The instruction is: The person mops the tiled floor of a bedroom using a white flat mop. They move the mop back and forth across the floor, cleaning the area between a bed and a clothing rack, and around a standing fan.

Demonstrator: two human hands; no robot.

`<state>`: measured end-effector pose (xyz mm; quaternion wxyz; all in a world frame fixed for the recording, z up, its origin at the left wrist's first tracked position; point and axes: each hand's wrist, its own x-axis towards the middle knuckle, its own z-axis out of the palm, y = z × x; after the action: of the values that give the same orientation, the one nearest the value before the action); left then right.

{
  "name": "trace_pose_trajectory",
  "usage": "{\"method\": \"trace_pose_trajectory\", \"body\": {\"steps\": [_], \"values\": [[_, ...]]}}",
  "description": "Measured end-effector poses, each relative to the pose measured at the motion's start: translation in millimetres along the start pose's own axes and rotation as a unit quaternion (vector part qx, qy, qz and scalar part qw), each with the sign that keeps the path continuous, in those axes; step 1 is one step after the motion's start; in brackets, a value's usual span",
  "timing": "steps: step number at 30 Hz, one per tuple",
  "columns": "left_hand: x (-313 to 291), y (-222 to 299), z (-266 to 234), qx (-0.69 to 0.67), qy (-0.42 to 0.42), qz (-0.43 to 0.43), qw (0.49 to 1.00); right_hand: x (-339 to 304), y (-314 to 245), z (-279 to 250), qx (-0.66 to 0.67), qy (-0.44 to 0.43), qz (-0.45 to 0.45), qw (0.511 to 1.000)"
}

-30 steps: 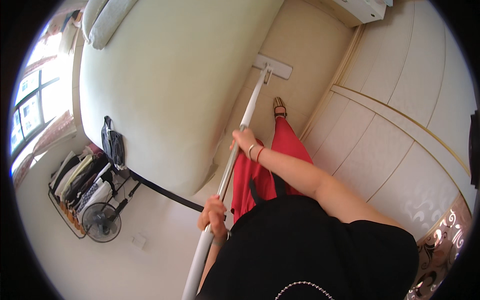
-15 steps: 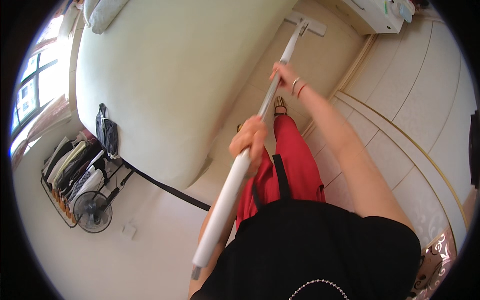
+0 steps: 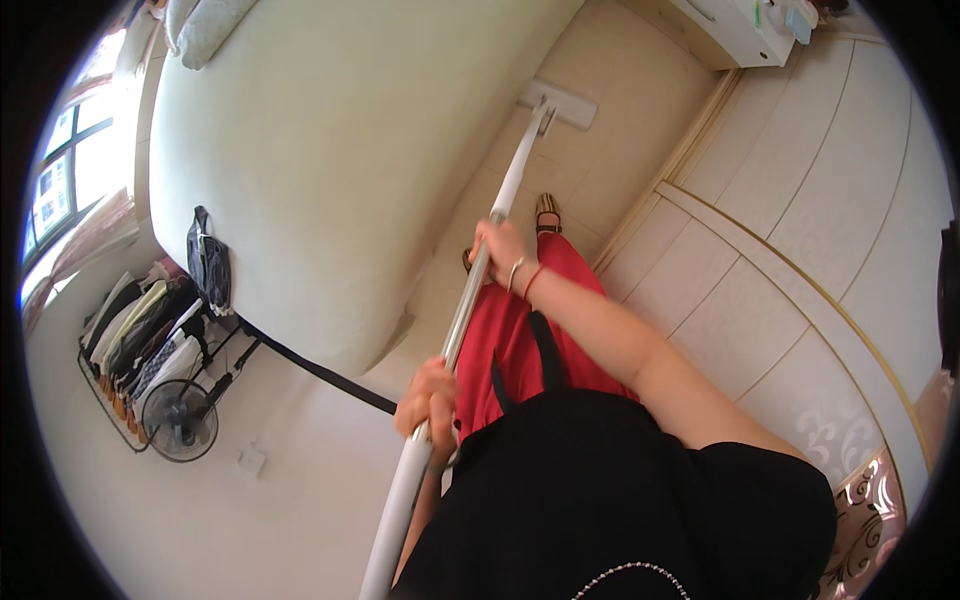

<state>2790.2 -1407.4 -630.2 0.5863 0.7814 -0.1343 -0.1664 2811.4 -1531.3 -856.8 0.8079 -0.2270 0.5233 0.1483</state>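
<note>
A flat mop point(image 3: 515, 175) with a long white and silver pole slants from the bottom edge up toward the far floor. Its pale rectangular head point(image 3: 572, 107) lies on the beige tiles between the bed and the wardrobe. My left hand point(image 3: 428, 398) is wrapped round the pole near the thick white sleeve, close to my waist. Farther along, my right hand point(image 3: 502, 254) grips the silver part, with a bangle and a red cord at the wrist. The lower end of the pole runs out of the picture.
A bed point(image 3: 330, 180) with a pale cover fills the left. White wardrobe panels point(image 3: 740, 260) line the right, and a white cabinet point(image 3: 745, 35) stands at the far end. A fan point(image 3: 180, 420) and a clothes rack point(image 3: 145, 345) are at the left. My shoes point(image 3: 547, 208) are near the bed.
Both hands have drawn the mop back toward my body and to the left. Its head has slid nearer along the floor, and both hands keep their hold on the pole.
</note>
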Motion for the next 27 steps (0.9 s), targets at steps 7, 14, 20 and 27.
{"method": "trace_pose_trajectory", "body": {"steps": [7, 14, 20, 27], "values": [[-17, 12, -16, -0.037, 0.058, 0.001, 0.998, -33, 12, 20, -0.008, -0.011, 0.057, 0.998], [94, -33, 47, -0.072, -0.004, 0.087, 0.994, 56, -114, 1, -0.027, -0.027, -0.028, 0.999], [148, -59, 118, -0.136, -0.011, 0.157, 0.978, 117, -199, -52, -0.043, -0.084, -0.091, 0.991], [64, -36, 64, -0.063, -0.032, 0.086, 0.994, 67, -84, -39, -0.067, -0.025, -0.049, 0.996]]}}
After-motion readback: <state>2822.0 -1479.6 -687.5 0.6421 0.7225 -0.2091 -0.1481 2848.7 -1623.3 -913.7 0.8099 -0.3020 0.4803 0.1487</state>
